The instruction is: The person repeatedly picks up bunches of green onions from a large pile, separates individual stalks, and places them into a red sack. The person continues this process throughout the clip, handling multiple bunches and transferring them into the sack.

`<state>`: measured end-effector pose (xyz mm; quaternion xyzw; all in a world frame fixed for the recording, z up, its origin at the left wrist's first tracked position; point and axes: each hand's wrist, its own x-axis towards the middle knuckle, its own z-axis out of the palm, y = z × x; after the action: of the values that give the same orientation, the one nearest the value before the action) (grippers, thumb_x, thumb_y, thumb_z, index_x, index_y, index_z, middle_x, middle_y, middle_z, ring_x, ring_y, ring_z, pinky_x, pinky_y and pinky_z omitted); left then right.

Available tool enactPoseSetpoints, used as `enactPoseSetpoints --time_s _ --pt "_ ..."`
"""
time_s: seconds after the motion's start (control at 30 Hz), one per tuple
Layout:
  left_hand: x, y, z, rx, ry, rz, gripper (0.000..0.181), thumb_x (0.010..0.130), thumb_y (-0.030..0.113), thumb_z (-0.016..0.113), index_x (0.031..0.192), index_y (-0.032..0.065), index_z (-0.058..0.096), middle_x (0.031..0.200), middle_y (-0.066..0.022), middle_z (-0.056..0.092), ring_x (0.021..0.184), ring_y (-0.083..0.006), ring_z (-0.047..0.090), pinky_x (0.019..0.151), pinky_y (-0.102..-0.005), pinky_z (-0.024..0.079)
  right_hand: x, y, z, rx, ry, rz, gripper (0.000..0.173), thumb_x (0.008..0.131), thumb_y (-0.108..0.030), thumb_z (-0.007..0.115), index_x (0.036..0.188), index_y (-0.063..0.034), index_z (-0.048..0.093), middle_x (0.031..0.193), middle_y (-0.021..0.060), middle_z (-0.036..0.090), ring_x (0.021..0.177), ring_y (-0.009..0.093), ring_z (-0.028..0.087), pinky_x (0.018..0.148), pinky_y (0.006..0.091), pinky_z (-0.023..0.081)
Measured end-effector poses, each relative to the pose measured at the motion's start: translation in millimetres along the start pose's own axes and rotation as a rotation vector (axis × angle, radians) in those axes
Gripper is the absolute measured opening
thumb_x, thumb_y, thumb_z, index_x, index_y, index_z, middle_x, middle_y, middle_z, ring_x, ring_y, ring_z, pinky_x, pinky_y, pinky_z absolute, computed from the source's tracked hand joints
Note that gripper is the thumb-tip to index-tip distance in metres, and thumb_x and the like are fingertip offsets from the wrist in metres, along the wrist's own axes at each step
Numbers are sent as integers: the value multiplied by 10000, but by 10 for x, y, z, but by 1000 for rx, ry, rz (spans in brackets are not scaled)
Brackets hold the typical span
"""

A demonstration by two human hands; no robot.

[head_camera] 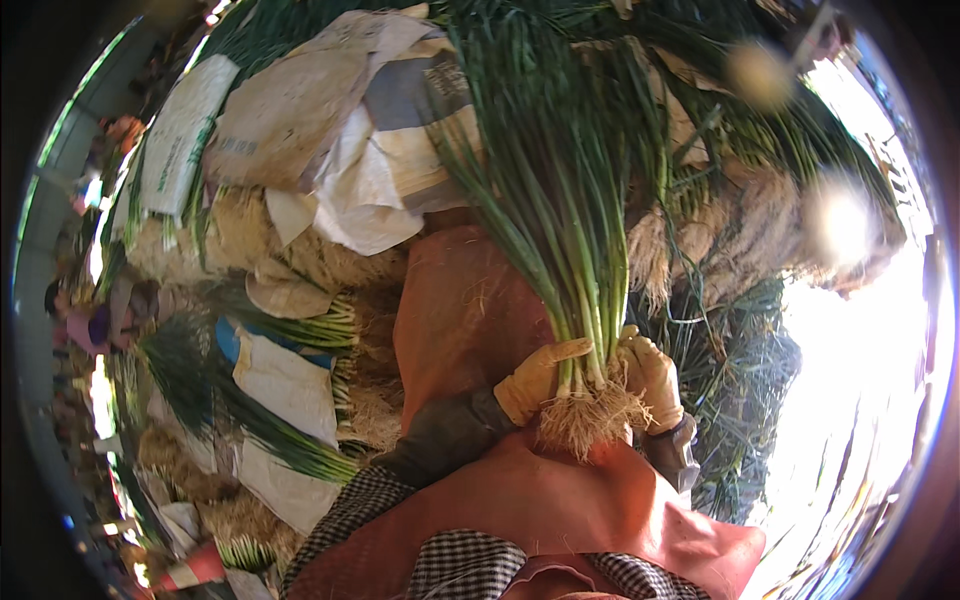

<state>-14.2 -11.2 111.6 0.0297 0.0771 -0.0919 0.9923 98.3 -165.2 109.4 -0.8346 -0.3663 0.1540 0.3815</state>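
Note:
A bunch of green onions (577, 277) stands upright before me, its long green leaves pointing away and its pale roots (589, 420) hanging over my red apron. My left hand (536, 379), in a yellowish glove, is closed around the lower stalks from the left side, its thumb across them. On the right of the same stalks, just above the roots, is my right hand (652, 379), gloved too, with its fingers bent; the bunch partly hides them, so its hold is unclear.
Stacked green onions with matted roots (750, 225) lie ahead on the right. Sacks (292, 120) cover more at the upper left. Further bunches (292, 435) lie on the left, beside white sacking (289, 382). Loose leaves (735, 397) cover the ground at right. A person (86, 322) is at far left.

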Motion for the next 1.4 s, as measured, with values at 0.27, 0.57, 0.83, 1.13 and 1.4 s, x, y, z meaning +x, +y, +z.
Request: enactPoseSetpoints --time_s 0.27,0.57,0.83,1.13,1.4 --pt "-142 32 -113 -83 106 77 476 850 159 663 1289 72 501 1079 -81 592 964 -231 601 892 -395 518 -553 1226 45 303 181 358 203 829 -52 591 1029 -66 620 994 77 625 845 237 626 698 324 520" --pt "99 61 75 82 -208 93 339 881 178 634 1167 13 558 930 -90 634 873 -211 625 779 -364 538 -384 780 106 168 33 68 419 929 -156 544 1332 -69 472 937 95 588 711 150 549 608 269 458" --pt "-1229 1118 1159 553 82 488 399 871 244 637 1184 5 571 956 -97 655 855 -208 661 747 -354 578 -120 691 -99 543 61 248 304 984 -254 513 1157 -35 634 661 -8 591 489 39 451 426 187 328" --pt "-3782 1143 2158 941 499 1193 424 864 265 646 1193 8 575 948 -101 660 867 -210 665 749 -379 589 148 1292 -2 466 66 186 469 985 -228 547 1398 -28 449 1231 70 560 921 135 579 766 217 493" --pt "-5083 549 1813 789 822 1465 447 857 283 655 1201 10 578 940 -105 665 877 -212 670 751 -401 598 522 1330 195 376 -123 230 475 993 -254 527 1398 -24 432 1304 80 530 1008 191 588 857 278 483"
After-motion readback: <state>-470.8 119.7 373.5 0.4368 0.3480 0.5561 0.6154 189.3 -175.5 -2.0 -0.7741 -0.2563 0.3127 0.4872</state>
